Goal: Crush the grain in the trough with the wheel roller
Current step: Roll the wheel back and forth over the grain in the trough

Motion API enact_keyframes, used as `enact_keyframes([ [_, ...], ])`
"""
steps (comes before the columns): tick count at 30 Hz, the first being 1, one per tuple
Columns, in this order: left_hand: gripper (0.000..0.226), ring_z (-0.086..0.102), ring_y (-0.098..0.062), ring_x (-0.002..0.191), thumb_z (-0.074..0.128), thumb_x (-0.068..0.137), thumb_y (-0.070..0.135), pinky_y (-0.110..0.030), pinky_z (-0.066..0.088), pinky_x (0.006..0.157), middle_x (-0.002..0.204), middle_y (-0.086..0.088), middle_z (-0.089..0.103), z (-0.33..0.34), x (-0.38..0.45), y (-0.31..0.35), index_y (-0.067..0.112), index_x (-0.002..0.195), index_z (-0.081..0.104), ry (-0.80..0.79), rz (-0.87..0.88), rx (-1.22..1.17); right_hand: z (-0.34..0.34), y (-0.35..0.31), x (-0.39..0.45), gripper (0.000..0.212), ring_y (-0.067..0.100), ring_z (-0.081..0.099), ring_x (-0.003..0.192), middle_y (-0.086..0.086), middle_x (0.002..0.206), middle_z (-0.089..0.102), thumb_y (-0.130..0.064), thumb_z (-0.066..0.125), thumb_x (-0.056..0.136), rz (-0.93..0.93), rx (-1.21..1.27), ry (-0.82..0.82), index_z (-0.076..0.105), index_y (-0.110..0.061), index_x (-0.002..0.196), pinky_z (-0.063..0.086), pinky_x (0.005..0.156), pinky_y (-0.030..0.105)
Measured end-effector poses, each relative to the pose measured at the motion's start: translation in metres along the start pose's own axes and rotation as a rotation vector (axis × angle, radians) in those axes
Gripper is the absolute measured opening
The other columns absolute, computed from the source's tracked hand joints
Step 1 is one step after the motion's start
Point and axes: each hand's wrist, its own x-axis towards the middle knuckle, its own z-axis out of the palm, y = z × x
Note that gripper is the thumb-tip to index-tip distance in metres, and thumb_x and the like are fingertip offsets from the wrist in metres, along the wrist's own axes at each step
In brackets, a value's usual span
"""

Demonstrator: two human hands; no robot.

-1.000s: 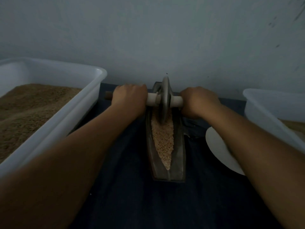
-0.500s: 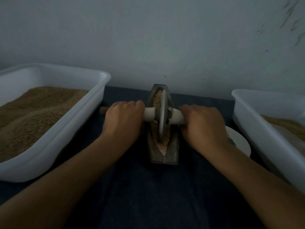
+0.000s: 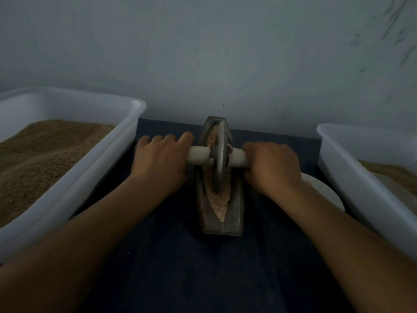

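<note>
1. Trough [image 3: 237, 213]: a narrow, boat-shaped vessel at the centre of the dark cloth [image 3: 180, 267], its long axis running 12 to 6 o'clock.
2. Grain [image 3: 220, 206]: a pale strip along the trough's groove, showing beyond and in front of the wheel.
3. Wheel [image 3: 219, 159]: upright on edge in the groove, about mid-trough, on a pale axle [image 3: 198, 157] lying 9 to 3 o'clock.
4. My left hand [image 3: 160, 163]: on the axle at 9 o'clock of the wheel, palm down, fingers over the bar (curl underneath hidden).
5. My right hand [image 3: 273, 168]: fingers wrapped round the axle at 3 o'clock.
6. Left tub [image 3: 94, 168]: white, at 9 o'clock, heaped with brown meal [image 3: 40, 159].
7. Right tub [image 3: 352, 177]: white, at 3 o'clock, holding some meal.
8. Plate [image 3: 325, 193]: white, between trough and right tub, partly under my forearm.
</note>
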Motion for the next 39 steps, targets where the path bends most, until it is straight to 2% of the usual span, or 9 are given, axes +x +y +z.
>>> enact_keyframes([
  [2, 0.065, 0.06, -0.027, 0.102, 0.071, 0.079, 0.041, -0.043, 0.045, 0.086, 0.116, -0.003, 0.061, 0.004, 0.017, -0.003, 0.031, 0.132, 0.036, -0.028, 0.005, -0.001, 0.008, 0.003, 0.016, 0.014, 0.022, 0.059, 0.076, -0.005, 0.083, 0.062, -0.034, 0.067, 0.077, 0.014, 0.003, -0.053, 0.059, -0.028, 0.087, 0.023, 0.056, 0.031],
  [5, 0.07, 0.056, -0.03, 0.109, 0.073, 0.079, 0.038, -0.045, 0.044, 0.088, 0.122, -0.006, 0.059, 0.007, 0.04, -0.005, 0.028, 0.138, 0.035, -0.069, -0.007, -0.02, 0.017, 0.012, 0.047, 0.015, 0.023, 0.061, 0.082, -0.002, 0.091, 0.065, -0.033, 0.069, 0.076, 0.042, 0.053, -0.183, 0.06, -0.029, 0.086, 0.023, 0.053, 0.026],
  [12, 0.052, 0.05, -0.031, 0.113, 0.071, 0.082, 0.032, -0.046, 0.04, 0.091, 0.121, -0.012, 0.056, 0.004, 0.073, 0.0, 0.017, 0.124, 0.046, -0.048, -0.018, 0.093, 0.03, 0.028, 0.096, 0.027, 0.022, 0.06, 0.08, 0.004, 0.103, 0.067, -0.038, 0.07, 0.079, 0.063, 0.124, -0.517, 0.067, -0.023, 0.101, 0.05, 0.069, 0.03],
  [17, 0.041, 0.06, -0.028, 0.101, 0.071, 0.084, 0.032, -0.038, 0.041, 0.078, 0.111, -0.01, 0.063, 0.002, 0.065, 0.004, 0.014, 0.115, 0.052, -0.032, -0.021, 0.098, 0.029, 0.022, 0.073, 0.024, 0.024, 0.062, 0.085, 0.002, 0.104, 0.066, -0.041, 0.066, 0.08, 0.098, 0.069, -0.368, 0.065, -0.028, 0.1, 0.037, 0.058, 0.026],
  [21, 0.037, 0.063, -0.025, 0.091, 0.071, 0.083, 0.036, -0.034, 0.035, 0.068, 0.101, -0.005, 0.065, -0.004, 0.038, 0.01, 0.016, 0.11, 0.052, -0.011, -0.023, 0.117, 0.015, 0.012, 0.036, 0.03, 0.024, 0.063, 0.094, -0.003, 0.105, 0.066, -0.041, 0.067, 0.078, 0.112, 0.119, -0.277, 0.06, -0.036, 0.107, 0.032, 0.061, 0.028],
  [24, 0.036, 0.063, -0.021, 0.083, 0.071, 0.082, 0.039, -0.032, 0.032, 0.064, 0.094, -0.001, 0.064, -0.006, 0.011, 0.013, 0.018, 0.103, 0.05, 0.084, 0.001, 0.163, 0.001, 0.005, 0.005, 0.028, 0.024, 0.063, 0.087, -0.003, 0.096, 0.066, -0.041, 0.065, 0.08, 0.061, 0.118, -0.167, 0.056, -0.033, 0.105, 0.03, 0.061, 0.03],
  [28, 0.034, 0.06, -0.016, 0.078, 0.07, 0.082, 0.04, -0.029, 0.032, 0.063, 0.094, 0.002, 0.063, -0.011, -0.017, 0.012, 0.021, 0.1, 0.048, 0.109, 0.022, 0.16, -0.018, -0.004, -0.024, 0.019, 0.018, 0.049, 0.066, -0.005, 0.082, 0.06, -0.038, 0.062, 0.084, -0.013, 0.073, -0.071, 0.054, -0.026, 0.097, 0.028, 0.06, 0.032],
  [33, 0.033, 0.038, -0.01, 0.067, 0.069, 0.081, 0.042, -0.027, 0.029, 0.061, 0.09, 0.007, 0.06, -0.018, -0.041, 0.011, 0.025, 0.098, 0.047, 0.178, 0.028, 0.142, -0.035, -0.01, -0.041, 0.014, 0.018, 0.05, 0.069, -0.004, 0.081, 0.057, -0.032, 0.06, 0.086, -0.047, 0.075, -0.02, 0.053, -0.023, 0.095, 0.026, 0.063, 0.032],
  [39, 0.034, 0.058, -0.016, 0.08, 0.069, 0.081, 0.04, -0.029, 0.035, 0.071, 0.094, 0.002, 0.061, -0.008, -0.033, 0.011, 0.022, 0.099, 0.048, 0.218, 0.074, 0.088, -0.028, -0.009, -0.04, 0.018, 0.016, 0.037, 0.062, -0.003, 0.075, 0.054, -0.032, 0.065, 0.084, -0.028, 0.058, 0.034, 0.052, -0.021, 0.091, 0.024, 0.061, 0.031],
])
